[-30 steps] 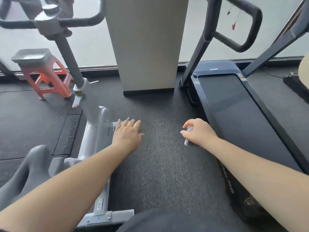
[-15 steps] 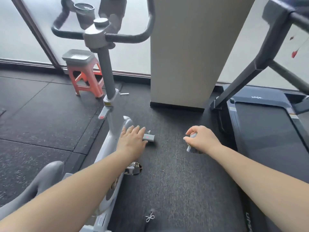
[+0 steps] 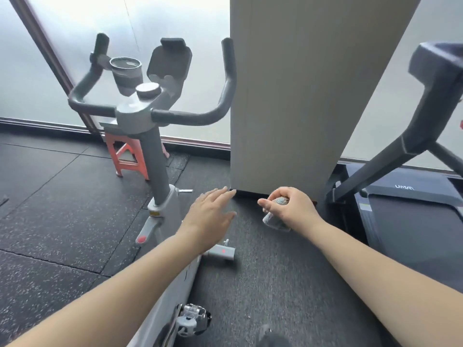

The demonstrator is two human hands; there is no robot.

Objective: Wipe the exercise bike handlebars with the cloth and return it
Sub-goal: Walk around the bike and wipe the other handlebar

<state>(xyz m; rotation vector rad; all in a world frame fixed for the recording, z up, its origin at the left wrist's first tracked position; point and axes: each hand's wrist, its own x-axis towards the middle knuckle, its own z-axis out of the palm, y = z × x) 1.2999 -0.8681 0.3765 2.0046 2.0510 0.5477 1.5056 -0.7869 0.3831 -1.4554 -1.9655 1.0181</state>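
Observation:
The exercise bike's dark grey handlebars stand in the upper left of the head view, on a grey post, with a cup holder and a phone cradle between the two horns. My right hand is closed around a small bunched grey cloth, low and to the right of the bars, in front of a pillar. My left hand hovers flat with fingers apart over the bike frame, holding nothing. Both hands are well below the handlebars and apart from them.
A beige pillar rises just right of the handlebars. A treadmill with dark uprights fills the right side. An orange stool stands behind the bike post. A bike pedal sticks out near the bottom. Frosted glass lines the back.
My view has swung left and up, bringing the whole handlebars into sight. Both hands have risen from near the floor, the right one still holding the cloth.

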